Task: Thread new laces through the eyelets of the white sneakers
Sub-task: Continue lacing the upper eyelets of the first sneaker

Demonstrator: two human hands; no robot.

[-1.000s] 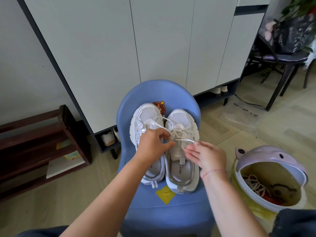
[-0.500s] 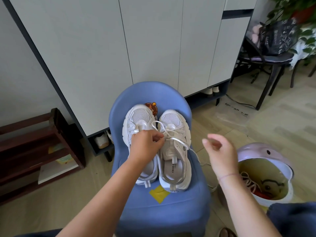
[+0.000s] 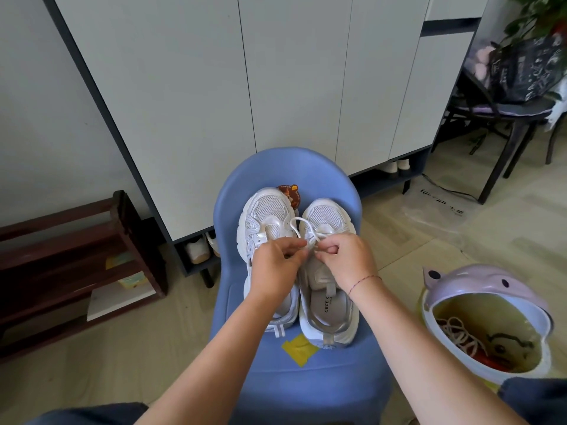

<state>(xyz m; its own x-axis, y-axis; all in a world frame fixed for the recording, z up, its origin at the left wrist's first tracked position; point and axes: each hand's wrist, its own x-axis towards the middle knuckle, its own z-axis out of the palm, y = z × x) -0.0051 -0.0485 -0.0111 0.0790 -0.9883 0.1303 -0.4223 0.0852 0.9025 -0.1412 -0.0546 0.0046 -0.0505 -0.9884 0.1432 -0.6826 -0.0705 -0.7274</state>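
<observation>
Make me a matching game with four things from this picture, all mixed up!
Things: 1 sneakers; 2 lace; 3 tape patch; 4 bin lid.
Matches: A lilac; B pinched by the left hand and right hand; C yellow; D side by side on the chair.
Pairs: 1-D, 2-B, 3-C, 4-A.

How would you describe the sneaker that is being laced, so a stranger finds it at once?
Find the blue chair before the white cabinet. On its seat stand a left sneaker and a right sneaker. Take the right one: only it carries a white lace.
</observation>
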